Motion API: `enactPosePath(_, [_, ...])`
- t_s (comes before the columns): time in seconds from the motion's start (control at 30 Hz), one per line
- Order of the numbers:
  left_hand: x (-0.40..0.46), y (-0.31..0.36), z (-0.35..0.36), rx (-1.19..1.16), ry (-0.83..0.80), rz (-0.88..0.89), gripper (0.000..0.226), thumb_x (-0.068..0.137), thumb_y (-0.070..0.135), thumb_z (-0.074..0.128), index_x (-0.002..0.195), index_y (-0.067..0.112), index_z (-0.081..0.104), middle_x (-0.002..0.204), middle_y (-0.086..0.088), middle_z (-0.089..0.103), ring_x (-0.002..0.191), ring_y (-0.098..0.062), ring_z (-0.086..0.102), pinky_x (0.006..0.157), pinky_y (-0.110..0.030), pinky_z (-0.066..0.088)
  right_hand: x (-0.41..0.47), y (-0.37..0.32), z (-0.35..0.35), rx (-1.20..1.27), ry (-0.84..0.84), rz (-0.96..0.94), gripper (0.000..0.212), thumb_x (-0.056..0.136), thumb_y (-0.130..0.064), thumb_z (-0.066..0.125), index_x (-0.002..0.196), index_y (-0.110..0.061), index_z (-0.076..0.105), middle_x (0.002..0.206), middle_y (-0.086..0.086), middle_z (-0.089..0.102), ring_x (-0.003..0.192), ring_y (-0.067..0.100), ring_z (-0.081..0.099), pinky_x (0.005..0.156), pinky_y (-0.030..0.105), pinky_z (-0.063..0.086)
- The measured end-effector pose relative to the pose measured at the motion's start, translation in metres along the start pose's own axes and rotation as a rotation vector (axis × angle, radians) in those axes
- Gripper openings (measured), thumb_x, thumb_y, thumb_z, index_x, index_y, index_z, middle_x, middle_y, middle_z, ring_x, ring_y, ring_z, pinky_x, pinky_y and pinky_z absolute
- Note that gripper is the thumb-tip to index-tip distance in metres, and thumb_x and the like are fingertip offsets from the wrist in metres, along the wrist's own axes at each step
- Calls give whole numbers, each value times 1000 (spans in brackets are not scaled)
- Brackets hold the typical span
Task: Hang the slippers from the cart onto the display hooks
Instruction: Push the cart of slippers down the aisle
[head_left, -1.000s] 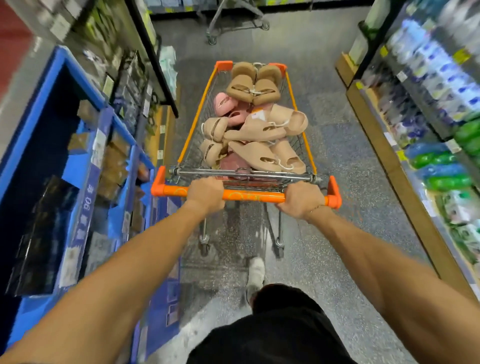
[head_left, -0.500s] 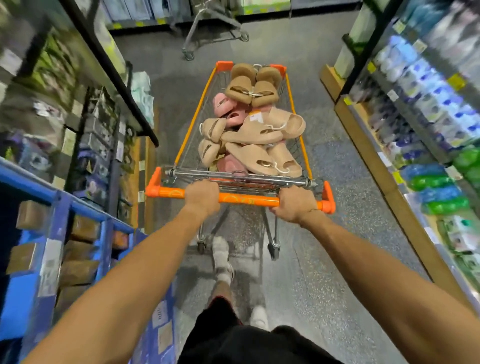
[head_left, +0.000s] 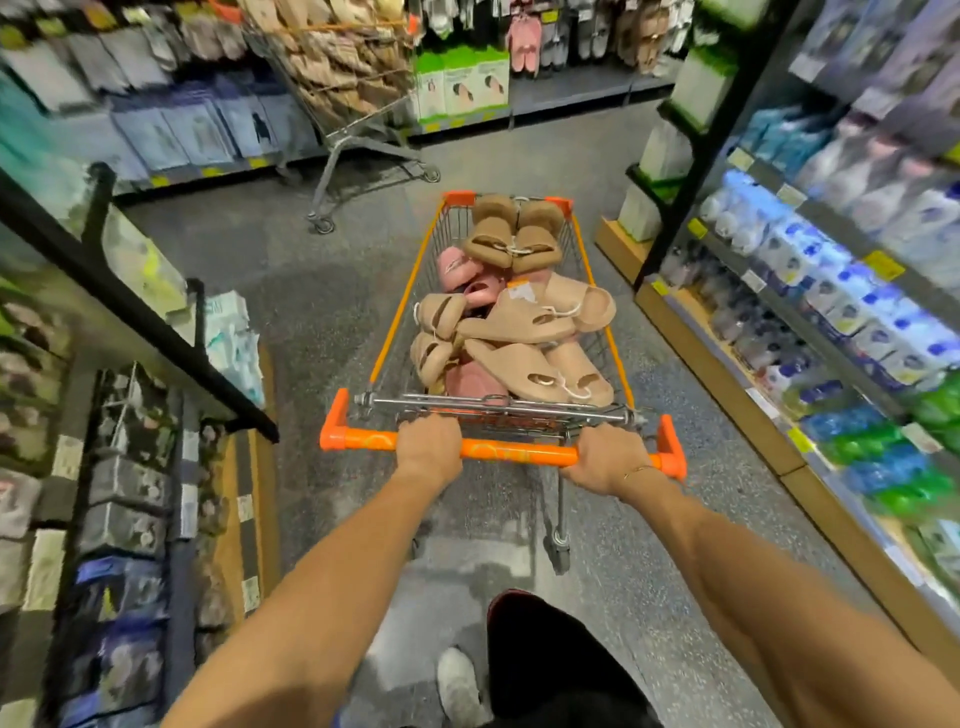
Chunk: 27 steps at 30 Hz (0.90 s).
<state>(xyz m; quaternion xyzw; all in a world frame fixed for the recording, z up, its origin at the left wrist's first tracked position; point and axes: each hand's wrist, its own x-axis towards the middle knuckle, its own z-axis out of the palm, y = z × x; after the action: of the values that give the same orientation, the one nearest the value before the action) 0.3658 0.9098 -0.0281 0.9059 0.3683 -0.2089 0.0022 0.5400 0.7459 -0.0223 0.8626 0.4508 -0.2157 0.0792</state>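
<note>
Shop aisle (head_left: 332, 291), shelf-lined, open ahead

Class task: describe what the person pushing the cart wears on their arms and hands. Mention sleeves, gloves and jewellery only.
Both forearms are bare, with no sleeves in view. Neither the left hand nor the right hand wears a glove. A thin gold-coloured bracelet circles the right wrist. No watch or ring can be made out.
</note>
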Motion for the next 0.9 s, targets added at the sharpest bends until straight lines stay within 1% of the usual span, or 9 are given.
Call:
enactPosePath(0.1, [68, -15, -25, 16, -2, 31, 24, 90, 29, 65, 110, 16, 63, 110, -4, 67, 101, -26, 67, 86, -38, 49, 58, 0, -29, 0, 7, 19, 44, 85, -63, 50, 81, -19, 53, 96, 8, 68, 90, 31, 67, 74, 37, 49])
enactPosePath(0.2, [141, -24, -56, 20, -7, 50, 22, 90, 28, 65, 107, 15, 63, 108, -4, 68, 101, -26, 67, 86, -38, 50, 124, 5, -61, 24, 15, 44, 45, 84, -64, 49, 81, -20, 53, 96, 8, 69, 88, 31, 67, 69, 36, 47])
enactPosePath(0.37, [277, -37, -109, 54, 46, 91, 30, 90, 29, 65, 116, 15, 62, 114, -6, 67, 106, -28, 67, 87, -37, 51, 247, 22, -118, 84, 52, 81, 40, 86, -60, 50, 69, -24, 47, 95, 7, 70, 87, 30, 67, 67, 33, 44])
enactPosePath(0.47, [358, -45, -147, 45, 41, 126, 25, 91, 29, 63, 113, 15, 63, 112, -8, 68, 105, -29, 67, 88, -38, 50, 324, 34, -155, 85, 37, 121, 40, 83, -61, 54, 82, -21, 54, 98, 6, 67, 89, 30, 65, 68, 33, 43])
enactPosePath(0.53, [410, -51, -170, 45, 39, 164, 26, 92, 32, 62, 112, 15, 63, 113, -9, 68, 107, -30, 65, 90, -39, 48, 373, 41, -180, 94, 14, 151, 38, 83, -58, 57, 88, -20, 57, 100, 6, 66, 88, 29, 62, 68, 33, 42])
enactPosePath(0.63, [484, -56, -197, 25, 65, 222, 31, 93, 41, 59, 111, 16, 62, 114, -9, 68, 109, -31, 62, 93, -40, 45, 439, 50, -212, 121, 18, 207, 32, 85, -51, 61, 92, -20, 60, 99, 5, 64, 95, 30, 64, 71, 35, 44])
enactPosePath(0.7, [529, -58, -215, 23, 84, 251, 35, 94, 47, 58, 111, 16, 60, 113, -8, 67, 106, -29, 62, 91, -40, 45, 480, 56, -231, 146, 39, 231, 28, 85, -47, 62, 96, -20, 64, 99, 4, 66, 96, 30, 66, 79, 38, 48])
enactPosePath(0.77, [574, -60, -233, 51, 96, 301, 38, 97, 48, 57, 115, 14, 57, 116, -8, 65, 109, -29, 60, 91, -40, 44, 519, 66, -250, 156, 44, 221, 29, 85, -45, 62, 99, -20, 66, 101, 6, 67, 96, 31, 66, 84, 41, 49])
enactPosePath(0.9, [661, -67, -264, 68, 110, 381, 40, 100, 45, 53, 122, 11, 52, 120, -11, 62, 113, -33, 57, 92, -42, 42, 597, 89, -286, 126, 27, 155, 26, 86, -46, 57, 91, -21, 60, 101, 9, 66, 93, 33, 64, 83, 43, 50])
